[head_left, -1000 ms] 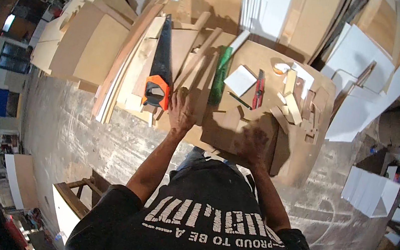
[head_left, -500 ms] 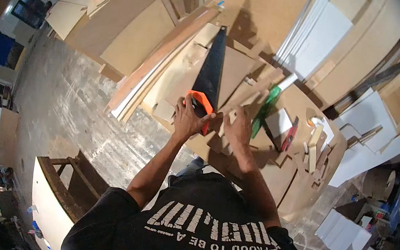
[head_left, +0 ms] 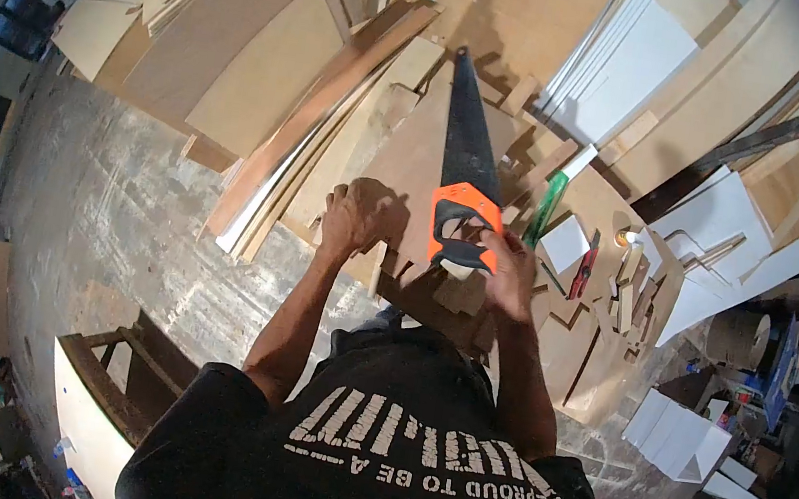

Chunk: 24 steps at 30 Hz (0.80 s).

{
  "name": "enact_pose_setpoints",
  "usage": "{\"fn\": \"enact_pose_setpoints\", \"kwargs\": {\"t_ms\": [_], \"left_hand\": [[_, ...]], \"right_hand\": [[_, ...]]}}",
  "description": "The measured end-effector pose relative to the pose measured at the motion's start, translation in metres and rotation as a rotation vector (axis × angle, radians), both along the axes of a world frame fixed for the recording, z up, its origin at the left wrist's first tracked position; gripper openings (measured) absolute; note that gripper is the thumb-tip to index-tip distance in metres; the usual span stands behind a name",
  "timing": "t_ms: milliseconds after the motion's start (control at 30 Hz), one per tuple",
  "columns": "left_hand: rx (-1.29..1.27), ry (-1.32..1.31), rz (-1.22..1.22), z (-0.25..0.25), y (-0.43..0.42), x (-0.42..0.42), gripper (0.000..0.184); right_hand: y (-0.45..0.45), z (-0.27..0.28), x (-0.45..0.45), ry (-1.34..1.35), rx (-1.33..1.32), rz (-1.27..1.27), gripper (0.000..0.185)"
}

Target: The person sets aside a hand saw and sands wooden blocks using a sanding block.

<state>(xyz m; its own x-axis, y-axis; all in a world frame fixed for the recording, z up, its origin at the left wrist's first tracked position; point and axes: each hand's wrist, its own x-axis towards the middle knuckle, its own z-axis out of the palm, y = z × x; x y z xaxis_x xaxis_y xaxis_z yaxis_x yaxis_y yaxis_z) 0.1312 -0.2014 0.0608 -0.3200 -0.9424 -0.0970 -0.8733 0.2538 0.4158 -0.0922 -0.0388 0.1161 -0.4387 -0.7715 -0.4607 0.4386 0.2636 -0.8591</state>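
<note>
Offcuts (head_left: 625,305) littered the worktable (head_left: 617,206) at right. Mid-table, the right hand (head_left: 511,272) grasped the handsaw (head_left: 469,163) by its handle's edge; a fuller grip would likely have steadied it. Whether the left hand (head_left: 355,218) held anything was unclear.

The saw blade (head_left: 470,128) looks matt metal, its handle (head_left: 467,197) smooth plastic.

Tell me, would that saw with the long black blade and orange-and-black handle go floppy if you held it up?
Probably mostly stiff: the saw has a straight-looking blade. Its narrow tip might wobble a bit. It may feel blade-heavy, as the right hand holds the handle end.
</note>
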Motion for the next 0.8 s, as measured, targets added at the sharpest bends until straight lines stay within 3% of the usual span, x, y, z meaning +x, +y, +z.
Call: {"fn": "enact_pose_setpoints", "kwargs": {"t_ms": [67,100,200,233,300,333,367,467,500,533,700,800], "left_hand": [[0.140,-0.039,-0.039,0.013,0.008,-0.011,0.081],[-0.120,-0.038,0.060,-0.007,0.010,-0.015,0.072],[0.615,0.669,0.117,-0.045,-0.023,0.001,0.050],[0.567,0.970,0.231,-0.041,-0.021,0.000,0.033],[0.504,0.841,0.229,-0.017,-0.039,0.020,0.035],[0.450,0.942,0.183,-0.037,-0.058,0.042,0.035],[0.435,1.054,0.258,-0.001,-0.057,0.047,0.032],[0.265,0.841,0.166,-0.001,-0.108,0.103,0.028],[0.249,0.867,0.222,-0.034,-0.140,0.128,0.032],[0.218,0.873,0.239,-0.003,-0.129,0.121,0.035],[0.088,0.536,0.185,-0.011,-0.154,0.142,0.037],[-0.625,-0.165,0.001,-0.056,-0.178,0.152,0.035]], "right_hand": [[0.020,0.008,-0.018,-0.056,-0.055,-0.084,0.028],[0.038,0.000,-0.026,0.442,-0.062,-0.059,0.026],[0.061,0.039,-0.048,0.382,-0.175,-0.296,0.012],[0.073,0.037,-0.064,0.442,-0.188,-0.292,0.012],[0.111,0.034,-0.088,0.421,-0.243,-0.385,0.014],[0.119,0.052,-0.088,0.443,-0.252,-0.378,0.016],[0.132,0.052,-0.094,0.460,-0.248,-0.392,0.015],[0.157,0.058,-0.094,0.473,-0.241,-0.411,0.013],[0.161,0.060,-0.091,0.467,-0.240,-0.413,0.012],[0.165,0.058,-0.087,0.467,-0.240,-0.397,0.012],[0.169,0.049,-0.060,0.428,-0.192,-0.380,0.009],[0.167,0.044,-0.048,0.409,-0.174,-0.363,0.003]]}}
